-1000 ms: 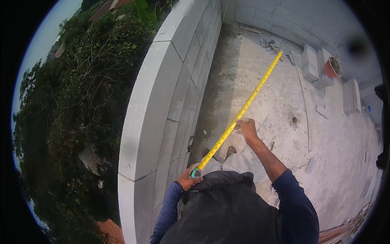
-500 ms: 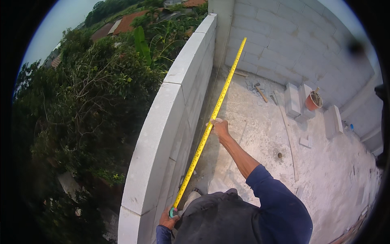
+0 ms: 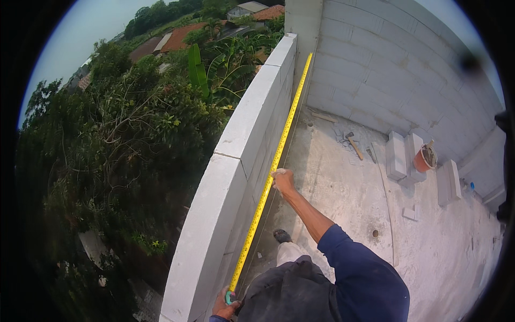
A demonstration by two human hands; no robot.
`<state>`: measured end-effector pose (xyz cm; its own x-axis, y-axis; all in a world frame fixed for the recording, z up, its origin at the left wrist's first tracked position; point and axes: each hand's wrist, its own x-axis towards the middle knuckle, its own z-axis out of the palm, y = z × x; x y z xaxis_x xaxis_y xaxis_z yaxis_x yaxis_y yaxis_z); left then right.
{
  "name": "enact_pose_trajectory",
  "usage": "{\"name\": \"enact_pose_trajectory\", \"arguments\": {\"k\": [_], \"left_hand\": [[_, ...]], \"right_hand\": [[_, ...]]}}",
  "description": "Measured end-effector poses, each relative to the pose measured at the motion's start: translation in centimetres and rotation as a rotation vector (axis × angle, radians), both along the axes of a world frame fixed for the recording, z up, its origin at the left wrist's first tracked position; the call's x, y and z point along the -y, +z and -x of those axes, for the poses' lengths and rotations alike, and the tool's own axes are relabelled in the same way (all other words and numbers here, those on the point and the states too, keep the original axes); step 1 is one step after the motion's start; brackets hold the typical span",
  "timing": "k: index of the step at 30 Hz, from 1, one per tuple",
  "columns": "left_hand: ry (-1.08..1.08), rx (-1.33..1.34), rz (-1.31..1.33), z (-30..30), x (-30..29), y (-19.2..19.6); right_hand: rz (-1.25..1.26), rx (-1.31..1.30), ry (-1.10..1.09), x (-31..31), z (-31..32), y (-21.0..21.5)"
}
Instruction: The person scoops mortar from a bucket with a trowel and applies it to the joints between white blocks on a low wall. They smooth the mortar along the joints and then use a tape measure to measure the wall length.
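Note:
A yellow tape measure (image 3: 261, 207) is drawn out long and straight beside the inner face of a low wall of pale blocks (image 3: 212, 209). Its teal case sits in my left hand (image 3: 225, 306), low in the view and close to my body, with the fingers closed round it. Partway up the blade, my right hand (image 3: 284, 181) pinches its edge, arm stretched forward. The blade's far end rises near the corner post (image 3: 303, 21) where the low wall meets a tall block wall (image 3: 370, 64). Whether that end touches anything, I cannot tell.
On the concrete floor (image 3: 343, 214) lie a hammer (image 3: 354, 147) and a small block piece (image 3: 411, 213). Upright blocks (image 3: 396, 156) and an orange bucket (image 3: 425, 157) stand by the tall wall. A thin string runs beside the low wall. Beyond it, trees (image 3: 123, 161) stand far below.
The blade has swung left, closer to the low wall, its far end nearing the corner. My right hand moved left with it. My view has shifted, and a shoe now shows more fully.

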<state>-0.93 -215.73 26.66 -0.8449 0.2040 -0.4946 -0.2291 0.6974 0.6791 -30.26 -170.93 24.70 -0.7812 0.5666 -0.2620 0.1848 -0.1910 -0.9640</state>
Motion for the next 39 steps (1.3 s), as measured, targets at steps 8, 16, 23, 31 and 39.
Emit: {"name": "enact_pose_trajectory", "arguments": {"k": [8,16,23,31,39], "left_hand": [[0.329,0.238,0.012,-0.6,-1.6,1.1],[0.144,-0.095,0.195,2.5,-6.1,0.5],[0.233,-0.097,0.273,8.1,-11.4,2.9],[0.286,-0.157,0.422,13.4,-18.1,6.7],[0.248,-0.245,0.610,15.0,-20.3,7.7]], "right_hand": [[-0.107,0.074,0.009,-14.4,14.6,0.6],[-0.124,0.095,0.009,-20.8,24.5,-0.9],[-0.095,0.107,0.005,-24.4,30.9,-1.9],[-0.062,0.056,0.029,-24.3,33.5,0.2],[-0.131,0.097,0.025,-25.0,36.7,-0.1]]}}
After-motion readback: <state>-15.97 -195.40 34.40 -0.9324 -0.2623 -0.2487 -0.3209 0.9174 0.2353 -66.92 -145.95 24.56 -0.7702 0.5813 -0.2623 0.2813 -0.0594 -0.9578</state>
